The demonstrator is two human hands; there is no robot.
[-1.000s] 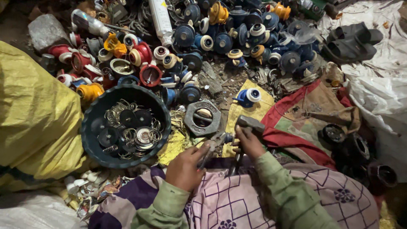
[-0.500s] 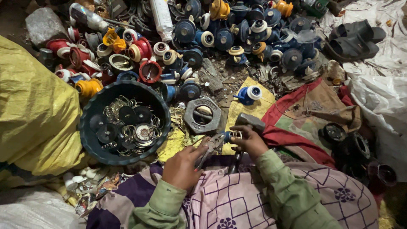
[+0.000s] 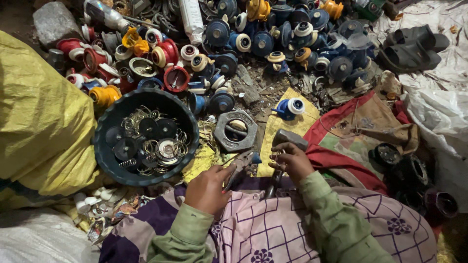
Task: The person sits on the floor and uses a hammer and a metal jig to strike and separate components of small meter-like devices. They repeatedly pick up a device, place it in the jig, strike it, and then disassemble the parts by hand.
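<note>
My left hand (image 3: 207, 187) grips a pair of pliers (image 3: 240, 164) whose jaws point right, toward my right hand. My right hand (image 3: 291, 160) is closed around the handle of a hammer (image 3: 288, 140) and pinches a small metal ring at its fingertips. The hammer's grey head stands just above the fingers. Both hands hover over my lap, covered in pink and purple checked cloth (image 3: 273, 229). An octagonal grey metal block (image 3: 236, 130) with a hole lies on the ground just beyond the pliers.
A dark round basin (image 3: 105, 151) holding metal rings, springs and black discs sits left of the hands. A heap of blue, red and yellow plastic-and-metal parts (image 3: 253, 39) fills the far ground. A yellow sack (image 3: 39, 122) lies left, black sandals (image 3: 412, 46) far right.
The view has shifted slightly. My left hand with the pliers has stayed near the right hand, which keeps the hammer and the small ring close to the plier jaws.
</note>
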